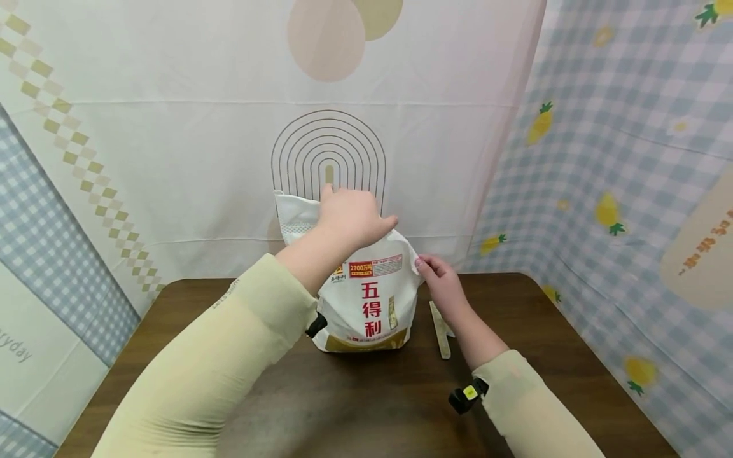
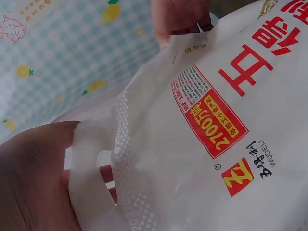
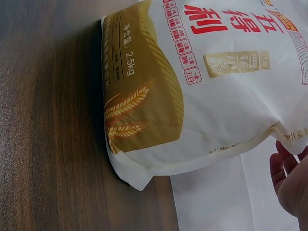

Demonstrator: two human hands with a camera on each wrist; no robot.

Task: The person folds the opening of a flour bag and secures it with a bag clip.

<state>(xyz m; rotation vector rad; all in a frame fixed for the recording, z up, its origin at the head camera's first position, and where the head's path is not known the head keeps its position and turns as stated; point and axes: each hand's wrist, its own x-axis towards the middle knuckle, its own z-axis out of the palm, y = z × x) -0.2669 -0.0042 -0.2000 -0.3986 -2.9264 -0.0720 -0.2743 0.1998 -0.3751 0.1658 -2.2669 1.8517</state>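
Observation:
A white flour bag (image 1: 366, 299) with red characters, a brown base and wheat ears stands upright on the table. My left hand (image 1: 352, 216) is at its top. In the left wrist view, that hand (image 2: 33, 178) holds the bag's cut-out handle strip (image 2: 89, 178), and fingers show through the slot. My right hand (image 1: 443, 283) pinches the bag's right edge near its upper corner. The right wrist view shows those fingers (image 3: 291, 178) at the bag's side seam, with the thumb partly out of frame. The bag's back is hidden.
A thin, pale, flat tool (image 1: 440, 331), its kind unclear, lies on the dark wooden table (image 1: 343, 407) right of the bag, partly behind my right forearm. A white printed cloth (image 1: 217, 159) hangs behind the table. Blue checked cloth (image 1: 595, 146) hangs at the right.

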